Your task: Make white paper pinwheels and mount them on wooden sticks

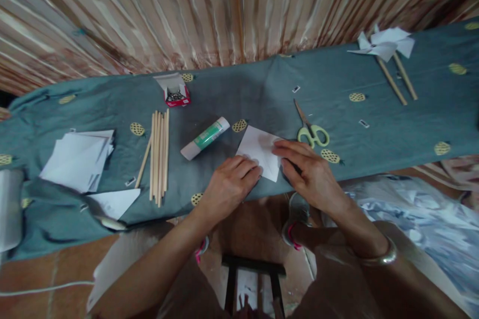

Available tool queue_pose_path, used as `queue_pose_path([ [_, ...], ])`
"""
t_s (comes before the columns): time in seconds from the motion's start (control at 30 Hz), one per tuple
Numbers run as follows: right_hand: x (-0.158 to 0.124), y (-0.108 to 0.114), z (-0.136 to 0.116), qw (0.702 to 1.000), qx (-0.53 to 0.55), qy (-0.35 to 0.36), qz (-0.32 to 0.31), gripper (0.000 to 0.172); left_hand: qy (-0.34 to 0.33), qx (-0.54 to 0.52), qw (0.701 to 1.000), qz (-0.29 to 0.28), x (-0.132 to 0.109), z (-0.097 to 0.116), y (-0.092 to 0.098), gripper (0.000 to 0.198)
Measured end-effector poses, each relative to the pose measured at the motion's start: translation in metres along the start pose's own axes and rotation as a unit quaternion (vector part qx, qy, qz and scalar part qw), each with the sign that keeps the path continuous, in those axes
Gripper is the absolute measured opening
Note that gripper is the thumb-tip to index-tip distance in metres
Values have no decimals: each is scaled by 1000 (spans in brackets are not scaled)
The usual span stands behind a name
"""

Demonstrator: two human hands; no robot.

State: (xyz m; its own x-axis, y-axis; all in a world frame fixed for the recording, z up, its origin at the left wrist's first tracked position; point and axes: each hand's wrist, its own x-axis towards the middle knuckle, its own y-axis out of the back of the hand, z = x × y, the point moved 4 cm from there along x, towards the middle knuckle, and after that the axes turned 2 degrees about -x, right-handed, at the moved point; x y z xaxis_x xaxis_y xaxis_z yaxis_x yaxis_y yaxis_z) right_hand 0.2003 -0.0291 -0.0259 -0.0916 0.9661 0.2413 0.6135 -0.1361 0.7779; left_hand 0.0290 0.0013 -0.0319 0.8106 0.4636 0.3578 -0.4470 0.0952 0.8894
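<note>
A white square of paper point(261, 149) lies near the table's front edge, turned at an angle, with a faint crease in its lower part. My left hand point(230, 187), fingers curled, presses down its lower left side. At the right side, my right hand point(309, 169) has the paper's edge between its fingers and thumb; the fingertips partly cover it. Left of the paper rests a glue stick point(205, 138) with a green label. Green-handled scissors point(310, 129) lie just beyond my right hand, blades pointing away.
Wooden sticks point(159, 157) lie left of the glue, below an open red box of small metal pieces point(177, 95). Farther left are a paper stack point(77, 159) and a folded paper piece point(116, 203). Paper pinwheels point(387, 44) on sticks lie at the back right. A corrugated wall point(239, 10) stands behind.
</note>
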Motion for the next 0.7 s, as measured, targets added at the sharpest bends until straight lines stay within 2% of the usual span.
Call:
queue_pose_path([
  [0.17,0,1,0,1000,12,-10,-6,28,1,-9,1000,-4,0,-1,-2,17],
  [0.43,-3,1,-3,995,80,-54,-38,29,31,-41,998,29,5,2,2,14],
  [0.57,-9,-1,-2,989,112,-70,-71,17,27,-65,997,38,1,9,5,12],
  [0.7,-13,-4,-2,983,144,-84,-71,5,26,-76,996,41,-3,13,6,11],
])
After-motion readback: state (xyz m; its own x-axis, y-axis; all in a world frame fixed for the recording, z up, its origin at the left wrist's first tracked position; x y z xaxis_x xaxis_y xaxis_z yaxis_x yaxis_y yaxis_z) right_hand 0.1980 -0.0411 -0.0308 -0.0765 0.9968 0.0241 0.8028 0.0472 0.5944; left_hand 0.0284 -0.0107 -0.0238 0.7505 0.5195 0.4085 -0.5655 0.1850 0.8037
